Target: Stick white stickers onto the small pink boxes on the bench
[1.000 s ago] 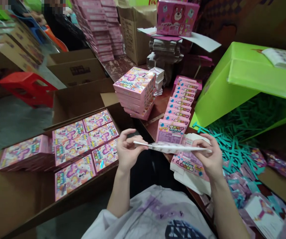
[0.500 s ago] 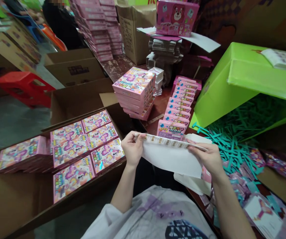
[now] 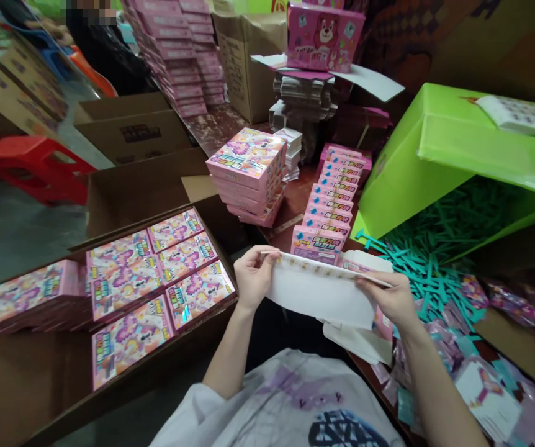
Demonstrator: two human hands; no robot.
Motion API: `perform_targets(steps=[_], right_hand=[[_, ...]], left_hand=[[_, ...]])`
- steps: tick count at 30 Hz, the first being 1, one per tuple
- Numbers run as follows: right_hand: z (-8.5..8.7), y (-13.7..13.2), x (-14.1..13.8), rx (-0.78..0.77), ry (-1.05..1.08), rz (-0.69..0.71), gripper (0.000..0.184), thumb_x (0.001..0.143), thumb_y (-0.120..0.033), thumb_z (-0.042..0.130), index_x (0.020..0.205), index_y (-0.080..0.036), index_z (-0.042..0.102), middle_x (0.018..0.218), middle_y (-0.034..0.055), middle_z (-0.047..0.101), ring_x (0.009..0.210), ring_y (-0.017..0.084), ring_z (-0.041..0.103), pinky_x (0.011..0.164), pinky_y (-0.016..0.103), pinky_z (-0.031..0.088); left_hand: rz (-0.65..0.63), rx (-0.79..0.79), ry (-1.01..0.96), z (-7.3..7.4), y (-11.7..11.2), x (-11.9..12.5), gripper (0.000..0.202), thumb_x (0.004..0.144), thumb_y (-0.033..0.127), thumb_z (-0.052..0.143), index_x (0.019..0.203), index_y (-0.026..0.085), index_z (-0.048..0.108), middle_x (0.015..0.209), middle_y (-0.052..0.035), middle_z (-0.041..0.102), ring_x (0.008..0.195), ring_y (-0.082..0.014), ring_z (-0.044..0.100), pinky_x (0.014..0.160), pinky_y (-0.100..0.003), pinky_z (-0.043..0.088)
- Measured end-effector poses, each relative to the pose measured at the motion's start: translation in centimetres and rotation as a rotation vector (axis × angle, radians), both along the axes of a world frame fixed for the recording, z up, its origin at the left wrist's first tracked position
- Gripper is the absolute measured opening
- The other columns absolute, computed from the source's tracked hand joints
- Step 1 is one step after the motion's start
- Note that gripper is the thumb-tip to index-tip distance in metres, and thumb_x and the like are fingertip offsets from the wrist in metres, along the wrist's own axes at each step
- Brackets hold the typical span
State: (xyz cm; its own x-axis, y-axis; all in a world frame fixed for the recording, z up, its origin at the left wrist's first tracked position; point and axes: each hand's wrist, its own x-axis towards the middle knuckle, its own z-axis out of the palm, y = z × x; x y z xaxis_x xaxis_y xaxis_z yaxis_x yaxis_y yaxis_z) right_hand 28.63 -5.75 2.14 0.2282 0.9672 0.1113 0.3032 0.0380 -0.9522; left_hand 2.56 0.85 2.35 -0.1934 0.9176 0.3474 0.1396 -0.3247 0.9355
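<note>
Both hands hold a flat white sheet (image 3: 321,295) with a row of small stickers along its top edge, in front of my chest. My left hand (image 3: 254,278) pinches its left end, fingers closed on the edge. My right hand (image 3: 388,298) grips the right end. Just behind the sheet stands a row of upright pink boxes (image 3: 332,202) on the brown table (image 3: 295,208). A stack of flat pink boxes (image 3: 251,174) lies further left on the table.
An open cardboard carton (image 3: 146,186) at left holds a layer of pink boxes (image 3: 156,273). A green box (image 3: 439,155) spills teal plastic pieces (image 3: 430,273) at right. Small packets (image 3: 481,385) litter the near right. A red stool (image 3: 30,167) and another person (image 3: 104,49) are far left.
The sheet was held edge-on a second ago; it has been tilted so its white face hangs toward me. Both hands stay at its ends, shifted slightly.
</note>
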Motion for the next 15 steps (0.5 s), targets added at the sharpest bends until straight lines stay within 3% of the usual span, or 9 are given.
perform_targets(steps=[2, 3, 6, 9, 11, 13, 15], right_hand=[[0.11, -0.12, -0.02, 0.063, -0.025, 0.020, 0.017, 0.065, -0.037, 0.075, 0.069, -0.020, 0.075, 0.070, 0.0047, 0.070, 0.068, 0.021, 0.066, 0.061, 0.029, 0.051], [0.19, -0.20, -0.08, 0.080, -0.051, 0.025, 0.018, 0.068, -0.037, 0.074, 0.064, -0.019, 0.073, 0.064, 0.0038, 0.068, 0.063, 0.020, 0.064, 0.057, 0.027, 0.049], [0.41, -0.47, -0.27, 0.065, -0.139, 0.011, 0.047, 0.078, -0.044, 0.063, 0.042, -0.017, 0.051, 0.041, -0.0017, 0.045, 0.039, 0.009, 0.041, 0.039, 0.021, 0.030], [0.47, -0.56, -0.22, 0.034, -0.153, 0.030, 0.057, 0.083, -0.048, 0.056, 0.039, -0.017, 0.036, 0.038, -0.0038, 0.030, 0.037, 0.005, 0.026, 0.037, 0.021, 0.019], [0.49, -0.46, -0.10, 0.021, -0.138, 0.079, 0.051, 0.081, -0.047, 0.058, 0.043, -0.016, 0.045, 0.042, -0.0025, 0.038, 0.040, 0.006, 0.032, 0.038, 0.020, 0.025], [0.57, -0.25, -0.06, 0.008, -0.114, 0.108, 0.035, 0.077, -0.045, 0.063, 0.057, -0.016, 0.062, 0.053, 0.0005, 0.053, 0.048, 0.010, 0.045, 0.043, 0.020, 0.034], [0.68, 0.01, -0.20, -0.004, -0.088, 0.088, 0.026, 0.074, -0.044, 0.066, 0.071, -0.017, 0.068, 0.064, 0.0022, 0.060, 0.055, 0.012, 0.050, 0.047, 0.021, 0.038]], left_hand=[[-0.026, 0.013, 0.021, -0.12, -0.01, -0.06, 0.020, 0.078, 0.035, 0.066, 0.074, 0.016, 0.069, 0.067, -0.0032, 0.068, 0.059, -0.0119, 0.060, 0.054, -0.020, 0.046], [-0.001, 0.020, 0.028, -0.18, -0.03, -0.02, 0.020, 0.078, 0.034, 0.066, 0.073, 0.016, 0.069, 0.065, -0.0025, 0.067, 0.057, -0.0111, 0.059, 0.052, -0.019, 0.045], [0.112, 0.016, 0.031, -0.32, -0.07, 0.27, 0.027, 0.080, 0.037, 0.064, 0.065, 0.014, 0.064, 0.054, 0.0007, 0.058, 0.046, -0.0077, 0.048, 0.044, -0.017, 0.037], [0.109, -0.033, 0.031, -0.48, 0.03, 0.36, 0.031, 0.079, 0.040, 0.064, 0.061, 0.014, 0.060, 0.051, 0.0018, 0.054, 0.045, -0.0070, 0.043, 0.043, -0.017, 0.034], [0.081, -0.070, 0.033, -0.60, 0.18, 0.12, 0.032, 0.079, 0.041, 0.063, 0.062, 0.014, 0.061, 0.051, 0.0020, 0.053, 0.046, -0.0075, 0.042, 0.044, -0.018, 0.034], [0.073, -0.094, 0.038, -0.70, 0.35, -0.24, 0.032, 0.079, 0.042, 0.063, 0.062, 0.015, 0.061, 0.051, 0.0021, 0.052, 0.047, -0.0079, 0.042, 0.044, -0.018, 0.034], [0.088, -0.101, 0.039, -0.74, 0.51, -0.59, 0.033, 0.079, 0.043, 0.062, 0.063, 0.015, 0.060, 0.052, 0.0017, 0.052, 0.048, -0.0085, 0.043, 0.045, -0.018, 0.034]])
